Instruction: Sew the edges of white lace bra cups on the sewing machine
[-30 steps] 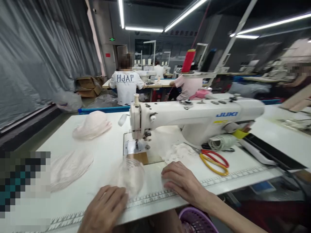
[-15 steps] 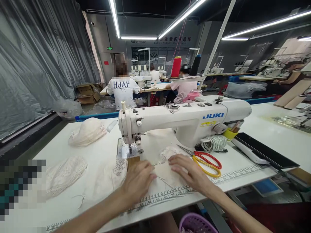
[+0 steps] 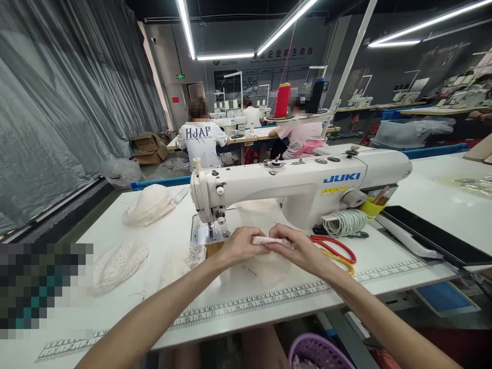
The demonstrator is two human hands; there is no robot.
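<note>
A speckled fabric piece (image 3: 269, 240) is pinched by left hand (image 3: 242, 243) and right hand (image 3: 299, 247) above the tabletop (image 3: 230, 288), before the sewing machine (image 3: 261, 183), with no stitching under way, though what is done or left cannot be told.

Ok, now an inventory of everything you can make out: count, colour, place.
held fabric: 1, pale, between both hands
other fabric pieces: at least 3, pale, left of the hands
sewing machine: 1, white, beyond the hands
scissors: 1, red and yellow handles, right of the hands
cord coil: 1, pale grey, beside the machine
cup: 1, yellow, right of the coil
table: 1, white, under the machine
ruler strip: 1, black on white, along front edge
basket: 1, purple, below front edge
thread cones: 2, red and black, behind the machine
co-workers: at least 3, white and pink tops, background
cardboard boxes: several, brown, back left
curtain: 1, grey, far left
ceiling lights: several, white, overhead
left hand: 1, bare, on held fabric
right hand: 1, bare, on held fabric
</note>
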